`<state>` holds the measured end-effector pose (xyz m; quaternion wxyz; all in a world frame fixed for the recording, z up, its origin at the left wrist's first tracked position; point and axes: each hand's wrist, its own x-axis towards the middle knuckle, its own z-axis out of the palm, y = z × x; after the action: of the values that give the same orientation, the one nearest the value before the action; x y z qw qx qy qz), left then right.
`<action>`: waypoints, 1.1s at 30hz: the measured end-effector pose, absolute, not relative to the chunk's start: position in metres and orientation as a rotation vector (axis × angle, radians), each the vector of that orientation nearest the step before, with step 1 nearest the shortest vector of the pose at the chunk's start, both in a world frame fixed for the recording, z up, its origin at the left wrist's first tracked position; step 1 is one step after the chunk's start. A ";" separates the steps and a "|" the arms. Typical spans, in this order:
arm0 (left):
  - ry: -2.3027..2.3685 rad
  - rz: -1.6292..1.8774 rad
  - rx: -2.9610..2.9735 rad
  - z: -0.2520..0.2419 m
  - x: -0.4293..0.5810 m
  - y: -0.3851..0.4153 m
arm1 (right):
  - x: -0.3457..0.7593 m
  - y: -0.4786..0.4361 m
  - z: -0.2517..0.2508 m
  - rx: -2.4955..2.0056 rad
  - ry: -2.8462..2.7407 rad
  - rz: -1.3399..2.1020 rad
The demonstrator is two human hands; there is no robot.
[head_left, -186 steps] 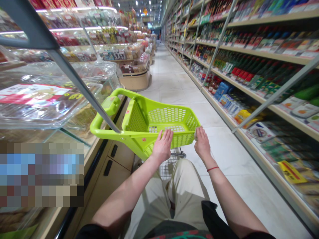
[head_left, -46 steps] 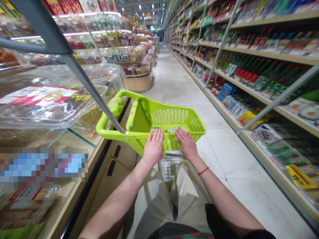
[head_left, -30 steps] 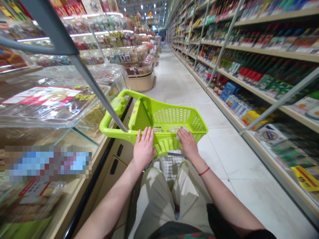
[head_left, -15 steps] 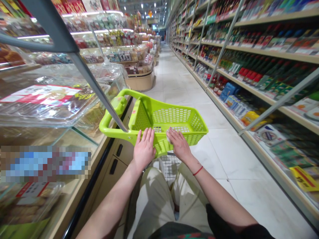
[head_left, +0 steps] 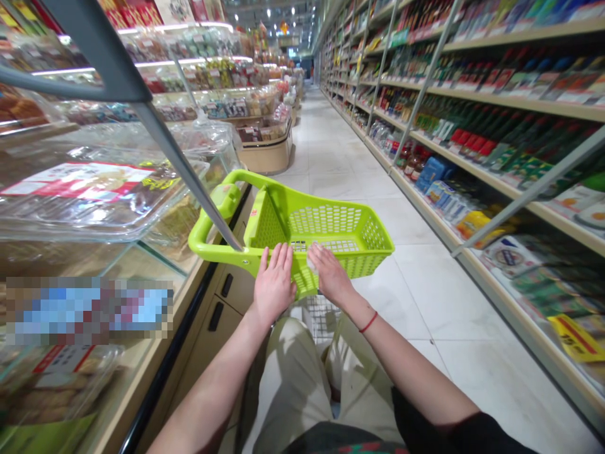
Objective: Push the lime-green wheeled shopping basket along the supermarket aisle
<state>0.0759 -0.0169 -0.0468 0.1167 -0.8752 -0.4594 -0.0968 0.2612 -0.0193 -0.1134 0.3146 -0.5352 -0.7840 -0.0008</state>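
A lime-green plastic shopping cart [head_left: 326, 222] with a perforated basket stands side-on in front of me. My left hand [head_left: 275, 277] holds the near rim, its fingers laid over the edge and its thumb low on the outside. Just to the right of it, my right hand [head_left: 331, 272], with a red string on the wrist, presses a crumpled white tissue [head_left: 312, 260] against the same rim. Most of the tissue is hidden under the fingers. At the left end is the cart's looped handle [head_left: 201, 234].
On the left, a display counter [head_left: 170, 277] holds clear-lidded food packs [head_left: 89, 183]. A grey post [head_left: 184, 170] slants down in front of the cart's handle. Tall stocked shelves [head_left: 501, 170] line the right side. The tiled aisle [head_left: 331, 139] runs ahead between them.
My right hand has slid left along the cart's rim with the white tissue, closer to my left hand. The left hand and the cart have stayed nearly still.
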 end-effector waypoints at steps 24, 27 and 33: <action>-1.494 -0.292 -2.401 -0.035 0.041 -0.024 | 0.300 -0.021 -0.126 -1.543 -1.982 -0.082; -1.475 -0.285 -2.405 -0.035 0.041 -0.023 | 0.271 -0.017 -0.110 -1.466 -2.065 -0.026; -1.467 -0.312 -2.411 -0.037 0.042 -0.023 | 0.218 -0.008 -0.079 -1.308 -2.208 0.053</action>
<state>0.0416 -0.0232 -0.0369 0.1505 -0.8395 -0.5106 -0.1088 0.2182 -0.0079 -0.0789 0.2832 -0.4887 -0.8250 0.0197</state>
